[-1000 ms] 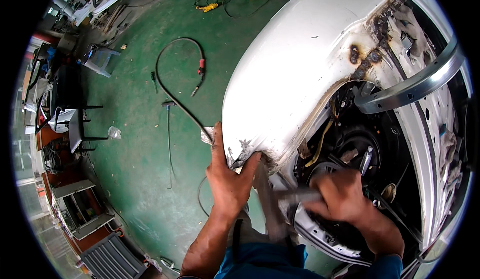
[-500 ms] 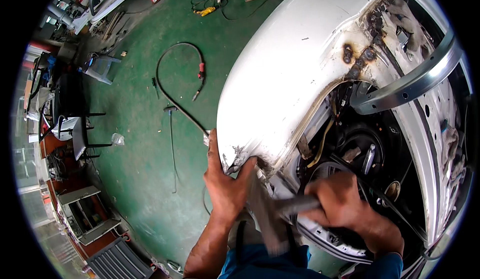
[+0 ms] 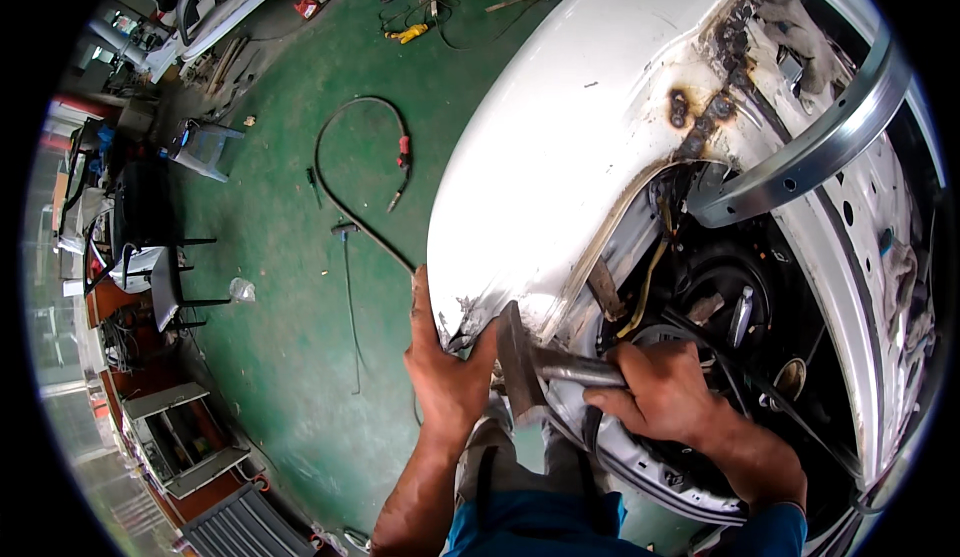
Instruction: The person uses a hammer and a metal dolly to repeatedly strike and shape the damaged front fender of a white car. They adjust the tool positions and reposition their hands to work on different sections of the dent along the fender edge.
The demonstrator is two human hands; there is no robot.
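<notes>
My right hand is wrapped round the metal handle of a hammer. The hammer's long head stands upright at the lower corner of a white car body panel, close by my left thumb. Round that crumpled, scraped corner my left hand is closed, thumb on the near side and fingers along the outer left edge. Whatever lies behind the panel under those fingers is hidden. Burnt weld spots mark the panel's upper part.
A curved silver metal strip juts across the opening of the car's rear. Dark cavity parts and a yellow strap show inside. On the green floor lie a torch hose, a thin rod and yellow gloves. Chairs stand left.
The hammer, blurred and lower before, has risen, its head now beside the panel corner. My left hand keeps its place on the corner. The view has shifted slightly.
</notes>
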